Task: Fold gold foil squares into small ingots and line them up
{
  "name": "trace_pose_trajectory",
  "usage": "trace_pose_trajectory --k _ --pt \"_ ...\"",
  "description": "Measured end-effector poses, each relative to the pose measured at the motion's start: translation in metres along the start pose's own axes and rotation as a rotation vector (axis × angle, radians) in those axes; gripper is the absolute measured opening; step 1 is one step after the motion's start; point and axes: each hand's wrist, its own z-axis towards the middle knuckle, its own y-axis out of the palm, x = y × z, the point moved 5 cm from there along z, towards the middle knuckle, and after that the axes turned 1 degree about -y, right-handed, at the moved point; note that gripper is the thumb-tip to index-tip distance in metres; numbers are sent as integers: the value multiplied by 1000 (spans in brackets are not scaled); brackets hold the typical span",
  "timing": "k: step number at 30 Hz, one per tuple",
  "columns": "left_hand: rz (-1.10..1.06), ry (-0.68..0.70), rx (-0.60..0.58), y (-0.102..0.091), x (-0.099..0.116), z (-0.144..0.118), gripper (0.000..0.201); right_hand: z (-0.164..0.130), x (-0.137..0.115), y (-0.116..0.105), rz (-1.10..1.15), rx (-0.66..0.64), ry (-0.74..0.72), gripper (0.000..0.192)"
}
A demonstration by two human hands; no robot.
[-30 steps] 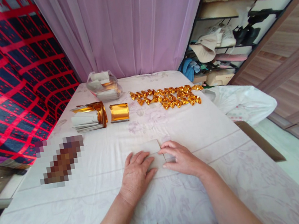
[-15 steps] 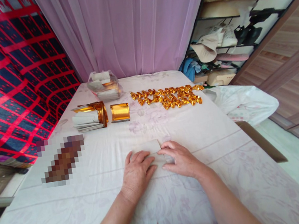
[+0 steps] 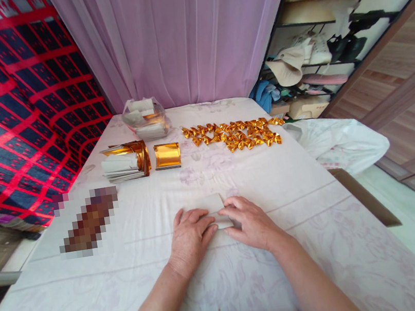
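Observation:
A small pale grey sheet of paper (image 3: 215, 204) lies on the table in front of me, its near edge folded up into a flap. My left hand (image 3: 192, 233) covers its left part, fingers curled over the top and thumb at the near edge. At the right end, my right hand (image 3: 250, 222) grips the flap between thumb and fingers. Part of the paper is hidden beneath both hands. Beyond them lie several folded gold foil paper pieces (image 3: 253, 133) in rows.
A flat stack of gold foil sheets (image 3: 167, 156) lies beside a fanned bundle of foil paper (image 3: 125, 163). Behind stands a clear plastic bag (image 3: 144, 120) with more paper. A pixelated brown object (image 3: 88, 222) is at left. A white bag (image 3: 345, 140) hangs past the right edge.
The near part of the paper has come up and over into a narrow flap between my hands. Both hands have stayed almost in place.

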Motion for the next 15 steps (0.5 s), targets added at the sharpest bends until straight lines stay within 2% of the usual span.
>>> trace_pose_trajectory --k 7,12,15 --pt "-18 5 -3 0 -1 -1 21 -2 3 1 -9 7 -18 31" --pt "-12 28 -45 0 -2 -2 34 -3 6 2 -3 2 -10 34" --pt "-18 28 -55 -1 -3 -2 29 -4 7 -1 13 1 -5 30"
